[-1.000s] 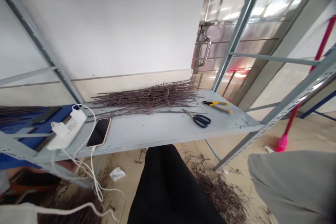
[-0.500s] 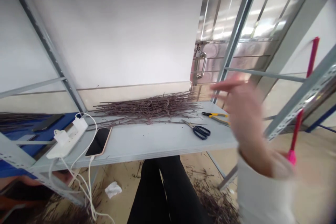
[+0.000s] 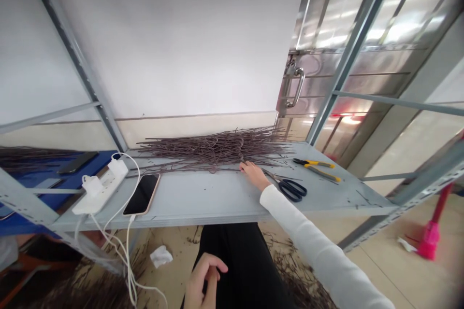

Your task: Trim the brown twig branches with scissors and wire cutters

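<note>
A pile of thin dark-brown twigs lies lengthwise along the back of a grey metal shelf. At the pile's front edge is my right hand, palm down, its bent fingertips closed at a loose twig; the exact grip is small in view. Just right of that hand lie dark-handled scissors, their blades partly hidden by it. Yellow-and-grey pliers rest farther right. Low in the view, my left hand hovers over my lap, fingers loosely curled and apart, holding nothing visible.
A phone on a white cable and a power strip with chargers occupy the shelf's left end. Metal uprights frame both sides. Crumpled tissue and twig scraps litter the floor. A blue surface adjoins at left.
My right hand has swept from the air at the right, down and leftward to the twigs' front edge. My left hand has come into view above my lap. The view has shifted slightly.
</note>
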### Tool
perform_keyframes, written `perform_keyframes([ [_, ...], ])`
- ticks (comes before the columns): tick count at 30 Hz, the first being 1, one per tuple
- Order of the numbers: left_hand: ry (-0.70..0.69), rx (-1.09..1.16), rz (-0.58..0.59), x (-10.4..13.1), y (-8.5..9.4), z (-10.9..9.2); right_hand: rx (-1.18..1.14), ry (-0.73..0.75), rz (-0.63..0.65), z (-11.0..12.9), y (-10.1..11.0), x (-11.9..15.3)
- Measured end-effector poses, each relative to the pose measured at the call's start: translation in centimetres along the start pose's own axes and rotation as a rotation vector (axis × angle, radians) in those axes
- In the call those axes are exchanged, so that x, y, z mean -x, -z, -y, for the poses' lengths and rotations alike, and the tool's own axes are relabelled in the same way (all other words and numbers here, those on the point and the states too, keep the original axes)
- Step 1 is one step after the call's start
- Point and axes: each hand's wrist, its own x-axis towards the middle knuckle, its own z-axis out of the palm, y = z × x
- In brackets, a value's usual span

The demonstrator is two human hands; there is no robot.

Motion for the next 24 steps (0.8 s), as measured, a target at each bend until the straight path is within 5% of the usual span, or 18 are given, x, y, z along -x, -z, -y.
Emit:
perform_keyframes([
  [10,-0.025,-0.117,0.057,-6.1,0.0,2.3,-0.093,0.062,-0.265,-0.8,1.2,-2.4],
  [14,-0.243,-0.341,-0.101,-12.6,0.1,2.8,-0.131,0.060,-0.312,-0.6,1.2,-2.6],
  [17,-0.167,-0.697,-0.225,-19.1,0.5,3.0,-0.149,0.068,-0.315,-0.8,0.5,-2.2],
  [20,-0.129,-0.855,-0.174,-24.4,0.7,3.3,-0.154,0.091,-0.297,-1.1,0.0,-1.8],
  [24,-0.133,-0.918,-0.118,-27.8,1.0,4.6,-0.132,0.121,-0.252,-1.3,-0.1,-1.5],
])
